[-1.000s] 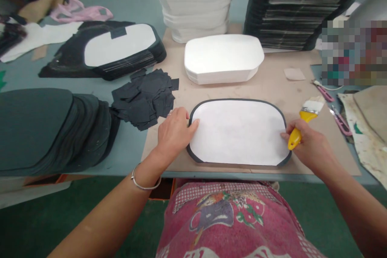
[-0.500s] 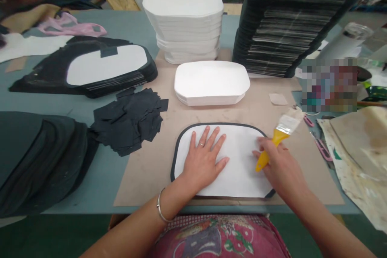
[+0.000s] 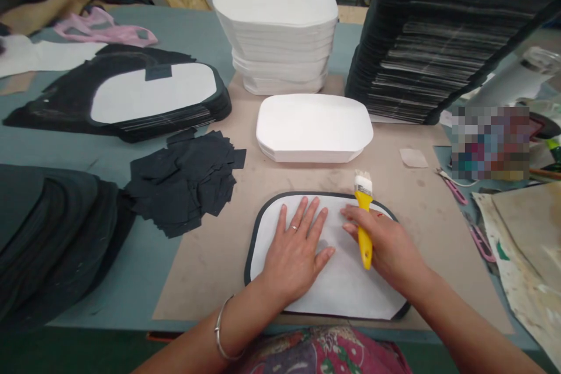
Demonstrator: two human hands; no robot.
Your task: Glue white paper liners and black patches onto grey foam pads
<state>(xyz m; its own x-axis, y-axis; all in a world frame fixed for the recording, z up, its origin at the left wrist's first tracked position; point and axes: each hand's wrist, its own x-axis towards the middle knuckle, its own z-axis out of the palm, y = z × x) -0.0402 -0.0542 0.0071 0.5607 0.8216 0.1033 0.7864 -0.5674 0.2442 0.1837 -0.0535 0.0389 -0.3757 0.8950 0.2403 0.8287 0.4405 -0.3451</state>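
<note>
Left hand (image 3: 295, 260) flat on white sheet (image 3: 350, 295), fingers (image 3: 304, 219) spread; right hand (image 3: 388, 245) at 3 o'clock, fingers (image 3: 350, 213) curled round yellow brush (image 3: 363, 248).

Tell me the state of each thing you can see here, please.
Left hand: flat on the sheet, fingers spread.
Right hand: holding the brush.
Yellow-handled brush: held, bristles pointing away.
White sheet: lying on the dark-edged panel.
Dark scraps: loose pile.
White panels: stacked.

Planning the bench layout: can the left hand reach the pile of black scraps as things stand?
Probably yes. The left hand rests on the white sheet, and the black scraps lie just past the sheet's left edge, with only open cardboard between them and nothing standing in the way.
</note>
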